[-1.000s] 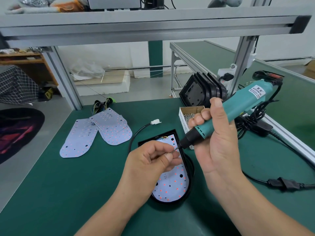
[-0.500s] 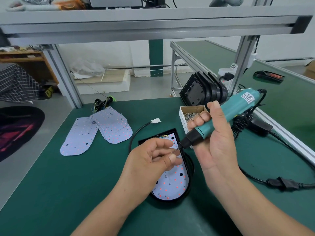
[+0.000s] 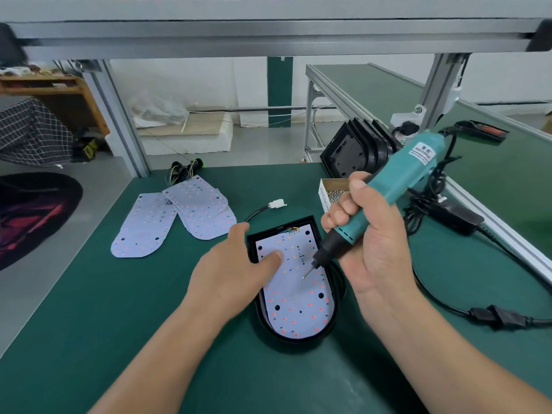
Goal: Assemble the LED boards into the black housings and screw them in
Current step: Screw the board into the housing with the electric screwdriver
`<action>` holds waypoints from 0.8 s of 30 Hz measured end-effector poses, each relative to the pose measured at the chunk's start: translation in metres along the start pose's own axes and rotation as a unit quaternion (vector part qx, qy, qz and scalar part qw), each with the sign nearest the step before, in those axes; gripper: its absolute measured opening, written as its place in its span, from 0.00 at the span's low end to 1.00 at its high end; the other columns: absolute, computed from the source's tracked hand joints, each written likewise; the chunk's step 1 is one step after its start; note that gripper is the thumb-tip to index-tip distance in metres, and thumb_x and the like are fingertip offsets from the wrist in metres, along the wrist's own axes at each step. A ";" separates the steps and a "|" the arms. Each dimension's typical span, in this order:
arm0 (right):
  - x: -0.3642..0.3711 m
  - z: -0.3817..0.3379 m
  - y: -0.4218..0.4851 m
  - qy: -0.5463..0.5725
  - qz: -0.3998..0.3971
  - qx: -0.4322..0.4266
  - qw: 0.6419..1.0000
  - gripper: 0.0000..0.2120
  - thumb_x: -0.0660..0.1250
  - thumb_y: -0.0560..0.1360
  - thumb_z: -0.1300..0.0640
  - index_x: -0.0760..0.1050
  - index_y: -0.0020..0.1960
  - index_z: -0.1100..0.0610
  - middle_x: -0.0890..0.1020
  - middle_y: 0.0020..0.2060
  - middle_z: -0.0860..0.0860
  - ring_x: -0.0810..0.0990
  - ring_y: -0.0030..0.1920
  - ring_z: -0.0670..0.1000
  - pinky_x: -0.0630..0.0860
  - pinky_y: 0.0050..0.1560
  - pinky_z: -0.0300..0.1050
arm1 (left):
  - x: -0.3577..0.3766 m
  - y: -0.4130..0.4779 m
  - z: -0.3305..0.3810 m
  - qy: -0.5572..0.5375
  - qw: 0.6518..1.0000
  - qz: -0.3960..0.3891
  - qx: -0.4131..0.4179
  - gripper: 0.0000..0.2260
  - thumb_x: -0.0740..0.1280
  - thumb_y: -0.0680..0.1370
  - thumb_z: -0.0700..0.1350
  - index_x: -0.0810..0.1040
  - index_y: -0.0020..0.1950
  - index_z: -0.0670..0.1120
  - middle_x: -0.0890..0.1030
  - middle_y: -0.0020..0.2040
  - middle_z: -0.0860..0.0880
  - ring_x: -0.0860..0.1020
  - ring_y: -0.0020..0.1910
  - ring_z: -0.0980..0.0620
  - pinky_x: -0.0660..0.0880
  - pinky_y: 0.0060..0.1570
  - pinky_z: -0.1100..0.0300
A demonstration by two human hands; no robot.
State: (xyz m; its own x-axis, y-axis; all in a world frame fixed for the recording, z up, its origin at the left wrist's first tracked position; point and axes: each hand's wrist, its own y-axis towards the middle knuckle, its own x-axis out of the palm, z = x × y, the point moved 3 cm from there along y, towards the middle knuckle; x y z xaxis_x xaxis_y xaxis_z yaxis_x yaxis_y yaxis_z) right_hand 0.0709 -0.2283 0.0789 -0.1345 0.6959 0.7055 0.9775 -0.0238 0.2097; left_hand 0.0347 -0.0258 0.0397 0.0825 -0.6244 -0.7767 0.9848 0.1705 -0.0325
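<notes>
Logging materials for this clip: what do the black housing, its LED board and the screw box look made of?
Black housing: likely moulded plastic, dull sheen on rim. LED board: thin rigid sheet, matt white coating; core unclear. Screw box: cardboard, brown inside, white outside.

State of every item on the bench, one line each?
left hand, open, thumb pressing the LED board
right hand, gripping the electric screwdriver
electric screwdriver, tilted, bit pointing down at the board
LED board, lying in the black housing
spare boards, loose, overlapping
screw box, open, screws inside
white connector, unplugged
spare housings, stacked on edge
</notes>
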 end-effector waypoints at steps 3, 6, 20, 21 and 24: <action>0.003 0.002 -0.001 -0.022 -0.015 0.018 0.999 0.05 0.67 0.79 0.60 0.74 0.53 0.54 0.69 0.33 0.50 0.69 0.30 0.49 0.72 0.35 0.43 | 0.005 0.004 0.000 -0.047 0.998 -0.042 -0.004 0.35 0.69 0.67 0.72 0.68 0.71 0.62 0.82 0.49 0.62 0.81 0.51 0.59 0.78 0.49 0.54; 0.004 0.002 -0.002 -0.035 -0.025 0.030 0.999 0.05 0.67 0.78 0.60 0.75 0.53 0.54 0.69 0.32 0.50 0.69 0.30 0.50 0.71 0.35 0.43 | 0.012 0.008 0.001 -0.132 0.989 -0.058 -0.010 0.25 0.76 0.65 0.67 0.71 0.57 0.63 0.81 0.44 0.68 0.80 0.42 0.68 0.76 0.39 0.58; 0.013 0.017 -0.014 -0.080 -0.080 0.037 0.993 0.06 0.66 0.77 0.64 0.77 0.52 0.55 0.68 0.30 0.51 0.68 0.28 0.52 0.70 0.33 0.44 | 0.011 0.023 -0.009 -0.259 0.963 -0.054 -0.041 0.20 0.81 0.74 0.46 0.72 0.58 0.47 0.84 0.52 0.47 0.86 0.39 0.54 0.80 0.30 0.59; 0.013 0.018 -0.014 -0.085 -0.082 0.036 0.992 0.06 0.66 0.76 0.64 0.77 0.52 0.55 0.68 0.30 0.51 0.68 0.28 0.52 0.70 0.33 0.45 | 0.012 0.024 -0.009 -0.261 0.963 -0.054 -0.040 0.21 0.81 0.74 0.46 0.73 0.58 0.47 0.84 0.52 0.47 0.86 0.41 0.53 0.80 0.31 0.58; 0.014 0.019 -0.016 -0.095 -0.086 0.035 0.991 0.07 0.66 0.76 0.64 0.77 0.51 0.55 0.67 0.30 0.52 0.67 0.28 0.53 0.70 0.33 0.45 | 0.013 0.025 -0.010 -0.267 0.961 -0.061 -0.036 0.21 0.80 0.73 0.46 0.73 0.59 0.46 0.85 0.51 0.46 0.87 0.43 0.50 0.81 0.32 0.57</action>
State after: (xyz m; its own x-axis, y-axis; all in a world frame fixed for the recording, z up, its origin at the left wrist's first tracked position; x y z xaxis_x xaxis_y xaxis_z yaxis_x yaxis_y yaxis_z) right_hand 0.0570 -0.2046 0.0724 -0.2733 0.8078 0.5222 0.9525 0.1516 0.2640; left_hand 0.0584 -0.0219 0.0221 0.0517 -0.9419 -0.3318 0.9805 0.1109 -0.1621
